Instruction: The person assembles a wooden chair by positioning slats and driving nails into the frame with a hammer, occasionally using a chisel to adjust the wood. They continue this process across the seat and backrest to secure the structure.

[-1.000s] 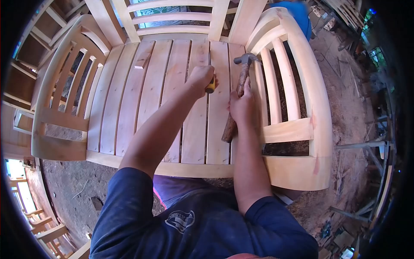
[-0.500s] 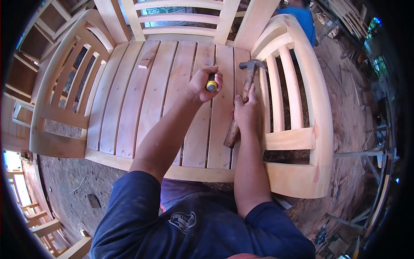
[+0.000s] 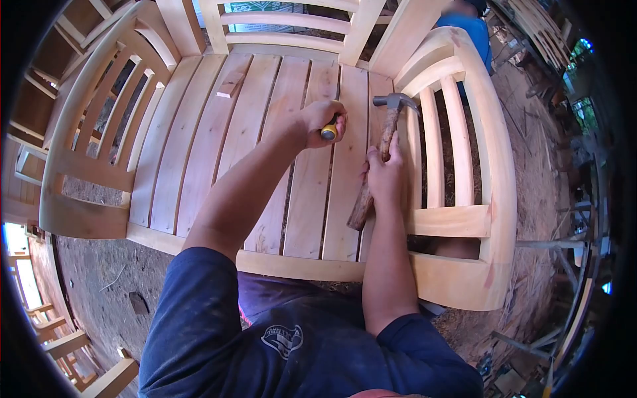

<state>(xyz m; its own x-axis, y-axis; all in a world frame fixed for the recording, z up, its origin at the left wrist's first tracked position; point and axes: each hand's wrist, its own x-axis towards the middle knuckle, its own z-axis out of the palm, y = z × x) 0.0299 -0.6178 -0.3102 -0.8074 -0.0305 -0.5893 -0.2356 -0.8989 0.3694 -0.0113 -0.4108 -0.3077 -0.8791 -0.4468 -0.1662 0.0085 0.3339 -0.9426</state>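
Observation:
My left hand (image 3: 321, 121) is wrapped round the yellow and black handle of a screwdriver (image 3: 329, 132), its butt end facing me. The thin shaft points away along a gap between the seat slats; its tip is hard to make out. My right hand (image 3: 384, 170) grips a claw hammer (image 3: 388, 129) midway along its worn wooden handle. The hammer's metal head is at the far end, close to the right armrest. Both hands are over the slatted seat (image 3: 255, 126) of a pale wooden bench.
A small wood block (image 3: 229, 86) lies on the seat. Slatted armrests stand left (image 3: 93, 162) and right (image 3: 501, 179), with the backrest (image 3: 288, 41) at the far side. Behind the right armrest is a person in blue (image 3: 474, 40). More wooden frames (image 3: 70, 345) stand at lower left.
The view has shifted slightly, so the bench sits a little differently in it. Both hands keep their grips, the screwdriver and hammer staying nearly in place over the seat.

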